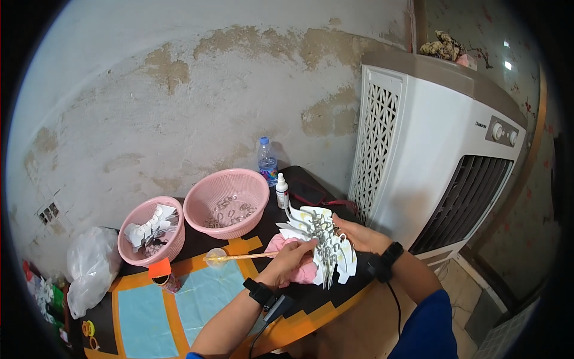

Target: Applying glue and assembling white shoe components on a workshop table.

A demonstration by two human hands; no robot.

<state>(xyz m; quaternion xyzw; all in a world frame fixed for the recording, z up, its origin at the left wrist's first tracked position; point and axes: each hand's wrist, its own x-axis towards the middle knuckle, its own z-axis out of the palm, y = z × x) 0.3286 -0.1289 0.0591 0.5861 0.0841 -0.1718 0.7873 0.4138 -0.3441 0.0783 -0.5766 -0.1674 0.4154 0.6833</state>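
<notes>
Over the near right of the dark table is a thick fanned bundle of white cards (342, 256) with many bent grey metal hooks along its middle. My right hand (357, 234) grips the bundle from its right side, with some fingers hidden behind it. My left hand (291, 258) is closed at the bundle's left edge, fingertips pressed on the cards. A thin wooden-handled brush (251, 256) runs from beside my left hand to a small clear cup (215, 258); whether that hand also holds it is unclear. Pink cloth (306, 273) lies beneath the bundle.
A large pink basin (257, 222) contains loose metal hooks; a smaller pink basin (173, 250) contains white cards. Behind stand a water bottle (267, 164) and a white spray bottle (282, 192). Blue sheets (143, 320) are taped down. An air cooler (433, 137) rises at right.
</notes>
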